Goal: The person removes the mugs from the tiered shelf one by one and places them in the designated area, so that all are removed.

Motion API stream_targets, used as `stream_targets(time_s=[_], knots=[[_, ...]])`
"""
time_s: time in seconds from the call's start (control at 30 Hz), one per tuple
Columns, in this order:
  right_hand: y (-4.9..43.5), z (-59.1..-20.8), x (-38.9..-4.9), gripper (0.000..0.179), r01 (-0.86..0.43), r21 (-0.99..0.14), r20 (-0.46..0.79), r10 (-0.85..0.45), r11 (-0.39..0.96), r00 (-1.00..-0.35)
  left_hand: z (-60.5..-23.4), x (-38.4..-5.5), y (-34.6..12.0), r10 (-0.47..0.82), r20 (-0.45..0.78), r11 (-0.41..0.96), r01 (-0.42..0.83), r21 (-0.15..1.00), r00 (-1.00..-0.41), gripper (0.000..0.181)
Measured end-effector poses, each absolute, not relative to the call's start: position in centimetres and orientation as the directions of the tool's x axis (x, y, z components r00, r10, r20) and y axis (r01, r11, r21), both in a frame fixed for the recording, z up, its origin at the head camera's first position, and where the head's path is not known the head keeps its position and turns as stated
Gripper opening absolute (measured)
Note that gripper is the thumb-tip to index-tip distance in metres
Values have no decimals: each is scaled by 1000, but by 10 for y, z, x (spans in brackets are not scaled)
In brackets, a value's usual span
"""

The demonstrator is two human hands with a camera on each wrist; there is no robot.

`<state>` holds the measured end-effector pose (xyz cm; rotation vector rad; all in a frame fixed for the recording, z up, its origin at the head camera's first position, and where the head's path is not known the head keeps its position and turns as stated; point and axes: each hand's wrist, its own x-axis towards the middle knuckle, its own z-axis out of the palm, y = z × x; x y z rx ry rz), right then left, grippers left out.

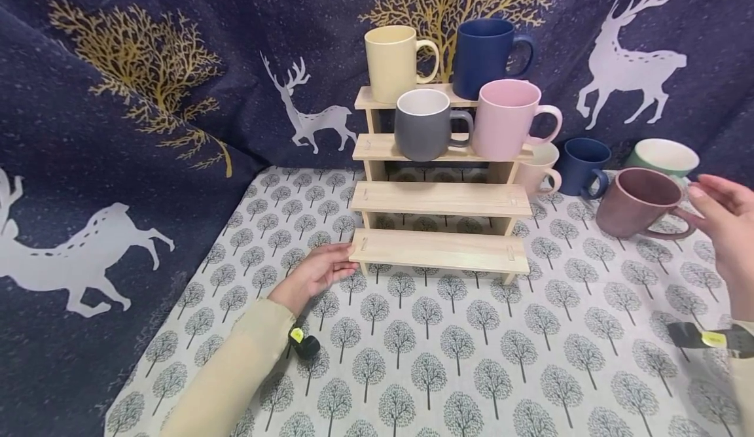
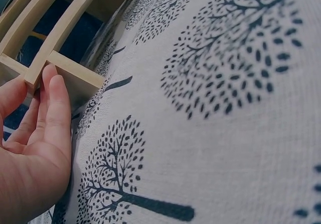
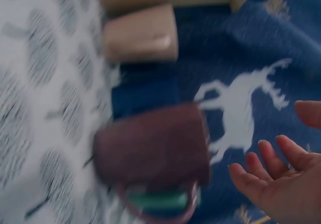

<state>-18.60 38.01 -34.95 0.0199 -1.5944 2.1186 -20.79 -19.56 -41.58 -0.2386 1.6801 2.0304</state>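
Soft, even light in head view, dimmer left wrist view, right wrist view blurred

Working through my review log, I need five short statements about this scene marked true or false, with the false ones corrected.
1. The left hand pinches the left end of the lowest board of the wooden shelf. True.
2. The right hand is gripping the brown mug. False: the right hand's fingers are open, and the right wrist view shows a gap between them and the brown mug.
3. A yellow mug and a blue mug stand on the top board. True.
4. The grey mug stands alone on its board. False: a pink mug stands beside the grey mug.
5. Every mug is on the shelf. False: the brown mug and three more rest on the patterned cloth.
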Motion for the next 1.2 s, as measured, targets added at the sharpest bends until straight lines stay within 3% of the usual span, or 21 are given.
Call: stream_targets(time_s=[0.1,0.37,0.63,0.9,1.2], knots=[[366,-338,-193,27,-410,-857,333,271,-311,-903,-416,-208,-195,251,-440,-132,-481,867,-862,51],[331,-311,-222,28,-295,-823,318,37,-486,-947,-414,-210,-194,248,-451,-152,-494,856,-857,52],[291,-297,-251,25,-263,-837,327,-53,-479,-943,-414,-210,-196,246,-457,-145,-499,854,-855,53],[266,-284,-267,25,-254,-927,269,-16,-276,-963,-417,-210,-197,241,-459,-141,-499,855,-855,54],[255,-275,-276,17,-237,-944,238,23,-229,-971,-417,-210,-196,251,-452,-137,-493,859,-856,54]])
